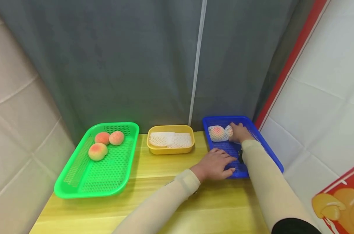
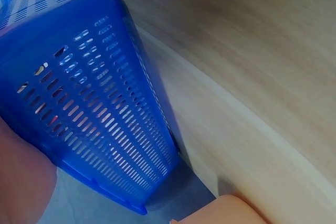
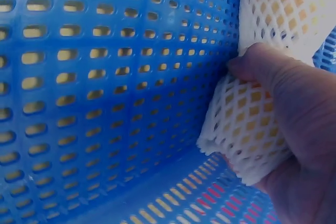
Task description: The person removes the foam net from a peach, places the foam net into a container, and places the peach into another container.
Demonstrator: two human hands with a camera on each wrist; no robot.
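In the blue basket (image 1: 230,148), my right hand (image 1: 239,132) grips a peach in a white foam net (image 3: 247,114), thumb across it and fingers curled around the far side. Right beside it lies another foam-netted peach (image 1: 217,133), which also shows at the top of the right wrist view. My left hand (image 1: 215,164) rests over the basket's near left rim with its fingers spread and fairly straight, holding nothing. The left wrist view has the basket's slotted side wall (image 2: 105,103) close up, with part of the hand at its left edge.
A green basket (image 1: 106,177) with three bare peaches (image 1: 98,151) stands at the left of the wooden table (image 1: 153,182). Between the baskets is a small yellow basket (image 1: 171,150) of flat white foam nets (image 1: 171,139). A grey curtain (image 1: 121,65) hangs behind; a white wall panel (image 1: 320,91) borders the right.
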